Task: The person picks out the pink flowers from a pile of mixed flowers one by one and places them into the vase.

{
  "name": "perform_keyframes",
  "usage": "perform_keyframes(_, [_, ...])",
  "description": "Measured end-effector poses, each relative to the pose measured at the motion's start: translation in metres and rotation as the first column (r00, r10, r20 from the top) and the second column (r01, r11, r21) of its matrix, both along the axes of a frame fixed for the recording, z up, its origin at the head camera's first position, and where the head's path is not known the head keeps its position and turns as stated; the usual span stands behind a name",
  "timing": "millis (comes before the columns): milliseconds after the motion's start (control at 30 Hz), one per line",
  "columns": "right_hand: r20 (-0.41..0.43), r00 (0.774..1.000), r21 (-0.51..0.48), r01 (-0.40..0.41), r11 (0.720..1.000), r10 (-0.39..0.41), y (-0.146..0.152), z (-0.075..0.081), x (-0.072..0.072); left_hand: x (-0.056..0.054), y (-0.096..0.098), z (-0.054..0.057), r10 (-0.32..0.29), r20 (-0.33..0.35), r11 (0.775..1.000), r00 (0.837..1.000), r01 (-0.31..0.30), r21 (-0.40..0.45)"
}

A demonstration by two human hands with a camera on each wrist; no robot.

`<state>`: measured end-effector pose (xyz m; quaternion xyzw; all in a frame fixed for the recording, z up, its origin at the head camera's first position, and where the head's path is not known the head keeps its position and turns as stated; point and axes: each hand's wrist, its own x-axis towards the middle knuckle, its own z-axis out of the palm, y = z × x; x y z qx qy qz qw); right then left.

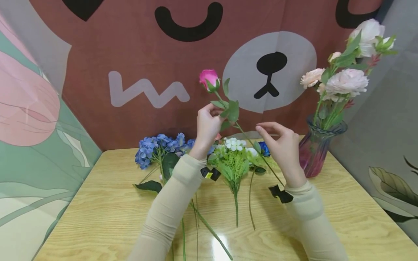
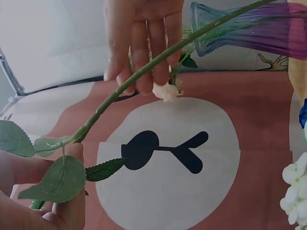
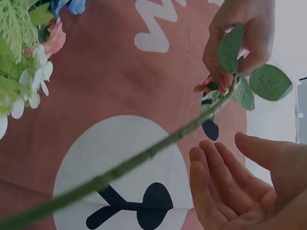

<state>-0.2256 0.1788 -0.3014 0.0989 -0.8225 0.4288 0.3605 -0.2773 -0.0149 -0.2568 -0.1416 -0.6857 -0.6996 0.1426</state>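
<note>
My left hand pinches the leafy upper stem of a pink rose, holding it up over the table. The stem slants down to the right, and green leaves partly cover the left fingers. On the other side of the stem is my right hand, its fingers loosely extended and apart from the stem. In the right wrist view nothing lies between the right thumb and fingers.
Blue hydrangeas lie at the back left of the wooden table. A white-and-green bunch lies in the middle, with a blue flower beside it. At right stands a glass vase holding pale peonies. A bear-print cloth hangs behind.
</note>
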Motion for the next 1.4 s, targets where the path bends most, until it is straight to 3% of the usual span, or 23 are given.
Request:
perform_keyframes(433, [-0.013, 0.998, 0.009, -0.055, 0.998, 0.055, -0.015, 0.004, -0.001, 0.008, 0.008, -0.005, 0.022, -0.017, 0.995, 1.0, -0.024, -0.099])
perform_keyframes(967, [0.019, 0.996, 0.088, -0.083, 0.993, 0.082, -0.021, 0.004, -0.001, 0.011, 0.005, -0.007, -0.032, -0.01, 0.995, 0.999, 0.031, -0.091])
perform_keyframes(1200, [0.019, 0.995, 0.107, -0.102, 0.989, 0.1, -0.019, 0.004, -0.001, 0.013, 0.004, -0.008, -0.006, 0.0, 0.99, 1.0, 0.006, -0.144])
perform_keyframes(1400, [0.038, 0.992, 0.111, -0.126, 0.986, 0.122, -0.018, 0.005, 0.002, 0.013, 0.006, -0.01, -0.007, -0.007, 0.991, 1.0, 0.006, -0.134])
